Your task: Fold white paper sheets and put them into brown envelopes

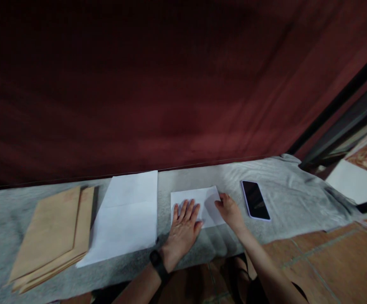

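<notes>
A small white sheet of paper [207, 200], which looks folded, lies on the grey cloth in front of me. My left hand [185, 223] rests flat on its left part with the fingers spread, a dark band around the wrist. At the sheet's right edge, my right hand [229, 209] has its thumb and fingers closed on the paper. Just right of that hand lies a phone [255, 200] with a dark screen and a pale purple case. Larger white sheets [128, 207] are stacked to the left of my left hand.
Several brown envelopes [48, 232] are piled at the far left. The grey cloth [287, 190] covers a narrow surface along a dark red curtain [177, 105]. A white board-like piece [357, 181] and dark bars [344, 97] stand at the right, above a tiled floor [338, 261].
</notes>
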Demonstrator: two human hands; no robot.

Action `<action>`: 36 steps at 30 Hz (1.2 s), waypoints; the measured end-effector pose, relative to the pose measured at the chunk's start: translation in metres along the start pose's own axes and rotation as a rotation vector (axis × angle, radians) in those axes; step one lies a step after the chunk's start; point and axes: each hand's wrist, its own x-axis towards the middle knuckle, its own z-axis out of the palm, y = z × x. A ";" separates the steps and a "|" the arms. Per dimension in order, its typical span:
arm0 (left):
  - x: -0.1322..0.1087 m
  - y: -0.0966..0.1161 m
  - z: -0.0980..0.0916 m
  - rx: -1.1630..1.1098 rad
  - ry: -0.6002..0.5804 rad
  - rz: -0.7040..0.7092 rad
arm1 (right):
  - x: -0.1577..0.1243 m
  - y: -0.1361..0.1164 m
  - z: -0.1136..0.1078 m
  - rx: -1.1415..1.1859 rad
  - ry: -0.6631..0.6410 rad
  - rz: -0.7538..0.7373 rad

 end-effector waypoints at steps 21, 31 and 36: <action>0.032 -0.049 -0.043 -1.745 0.047 -0.881 | 0.013 -0.005 -0.018 0.759 -0.030 0.078; 0.034 -0.040 -0.033 -0.862 0.146 -0.587 | 0.008 -0.005 -0.012 0.599 -0.072 0.027; 0.025 -0.025 -0.033 -0.155 0.156 -0.340 | 0.008 0.005 -0.008 0.353 -0.082 -0.006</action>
